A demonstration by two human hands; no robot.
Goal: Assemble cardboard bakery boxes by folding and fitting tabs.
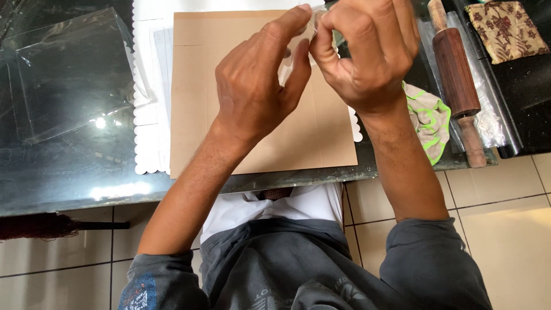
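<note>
— What is seen around the two hands?

— A brown cardboard sheet [258, 138] is laid flat on the dark glass counter [69, 172], directly under the hands. Scallop-edged white paper [146, 115] is tucked beneath its left side. Farther left, one sheet of clear plastic film [63, 69] is spread on the glass. To the right, a crumpled cloth with neon-green edging [430, 117] is seen, then one wooden rolling pin [456, 80] resting on a roll of clear wrap [488, 120], and a patterned brown fabric pad [505, 28] at the far corner.

— And what is held?

— A small piece of clear plastic [298, 51] is pinched between both hands, above the upper middle of the cardboard. The left hand [258, 86] is closed on it from the left, thumb and forefinger together; the right hand [367, 51] is clamped on it from the right.

— Is anything blocked from view?

— Most of the plastic piece is hidden by the fingers [287, 26], so its shape cannot be told. The cardboard's upper right corner is covered by the right hand.

— The count?

— Two hands, one cardboard sheet, one rolling pin, one cloth, one pad.
</note>
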